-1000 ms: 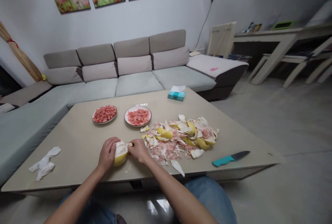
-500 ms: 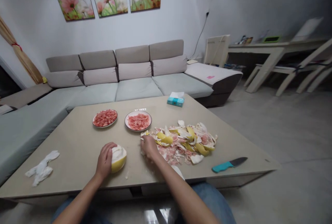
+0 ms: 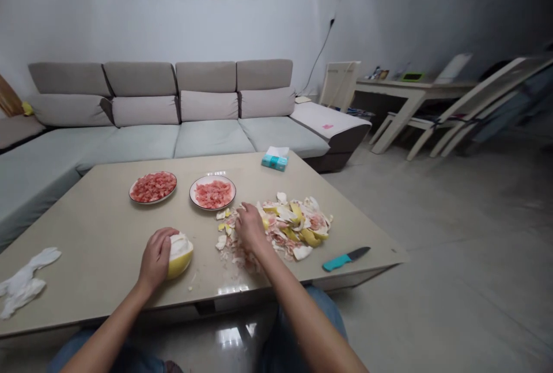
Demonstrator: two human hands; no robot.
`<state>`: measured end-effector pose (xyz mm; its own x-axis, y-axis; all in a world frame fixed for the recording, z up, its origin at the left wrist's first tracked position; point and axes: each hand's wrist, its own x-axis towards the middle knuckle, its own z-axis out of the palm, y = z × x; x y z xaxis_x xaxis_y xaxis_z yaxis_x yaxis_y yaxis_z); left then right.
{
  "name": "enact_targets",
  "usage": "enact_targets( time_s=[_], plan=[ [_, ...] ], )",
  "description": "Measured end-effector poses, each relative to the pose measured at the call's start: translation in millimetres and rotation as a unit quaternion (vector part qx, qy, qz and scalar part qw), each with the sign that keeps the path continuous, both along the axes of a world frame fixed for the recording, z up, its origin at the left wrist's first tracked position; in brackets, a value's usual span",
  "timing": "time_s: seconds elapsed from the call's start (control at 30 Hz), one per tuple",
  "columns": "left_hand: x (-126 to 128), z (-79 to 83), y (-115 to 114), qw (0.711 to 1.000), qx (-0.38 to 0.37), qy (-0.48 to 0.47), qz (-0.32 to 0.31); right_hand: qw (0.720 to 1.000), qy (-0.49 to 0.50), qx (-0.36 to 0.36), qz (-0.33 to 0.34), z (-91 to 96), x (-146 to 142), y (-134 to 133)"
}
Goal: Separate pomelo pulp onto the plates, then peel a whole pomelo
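My left hand (image 3: 156, 258) is wrapped around the left side of a partly peeled pomelo (image 3: 180, 257) on the table. White pith shows on the fruit's top, yellow rind on its lower part. At the left end of a heap of pomelo peel and membranes (image 3: 298, 223), my right hand (image 3: 250, 228) is palm down with its fingers curled. Whatever those fingers hold, if anything, is hidden. Several small peel scraps lie just left of it. Beyond the hands are a plate (image 3: 192, 199) of pink pomelo pulp and a fuller plate (image 3: 149, 203) of redder pulp.
A knife (image 3: 339, 262) with a turquoise handle lies right of the heap, near the table (image 3: 99, 235) edge. Crumpled white tissue or thin gloves (image 3: 26, 281) lie at far left. A tissue pack (image 3: 275, 161) sits at the back, before a grey sofa (image 3: 207, 137).
The view has turned right and down. My right hand has shifted right and away from me over the heap, exposing scraps on its left. My left hand stays on the pomelo.
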<state>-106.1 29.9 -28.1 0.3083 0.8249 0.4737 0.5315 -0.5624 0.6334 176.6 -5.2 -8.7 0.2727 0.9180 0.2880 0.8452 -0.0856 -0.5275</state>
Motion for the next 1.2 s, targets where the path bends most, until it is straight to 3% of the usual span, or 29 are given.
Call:
enact_targets(
  time_s=[0.23,0.3,0.4,0.5,0.7,0.8,0.97,1.2],
  plan=[
    [3.3,6.0,10.2,0.999,-0.050,0.015,0.004,0.978,0.074,-0.020,0.194,-2.1,-93.6,-20.0],
    [1.9,12.6,17.7,0.996,-0.081,0.023,-0.001,0.972,0.094,-0.018,0.213,-2.2,-110.5,-21.7],
    [-6.4,25.0,28.0,0.989,-0.144,0.030,-0.030,0.968,0.132,-0.025,0.214,-4.2,-115.3,-16.7],
    [-19.8,29.9,32.9,0.963,-0.257,0.004,-0.086,0.964,0.154,-0.039,0.212,-9.2,-107.1,-8.0],
    [-28.5,-1.5,33.5,0.927,-0.345,-0.120,-0.085,0.964,0.169,-0.052,0.201,-12.3,-101.8,-9.2],
    [-21.4,-10.4,30.9,0.932,-0.332,-0.138,-0.050,0.969,0.141,-0.063,0.194,-1.2,-113.5,-21.7],
    [-9.9,-1.6,25.4,0.947,-0.306,-0.094,-0.011,0.973,0.118,-0.133,0.146,11.4,-142.6,-34.0],
    [-11.1,1.9,24.0,0.947,-0.302,-0.096,-0.053,0.985,0.135,-0.039,0.098,-9.8,-154.5,-32.2]
  ],
)
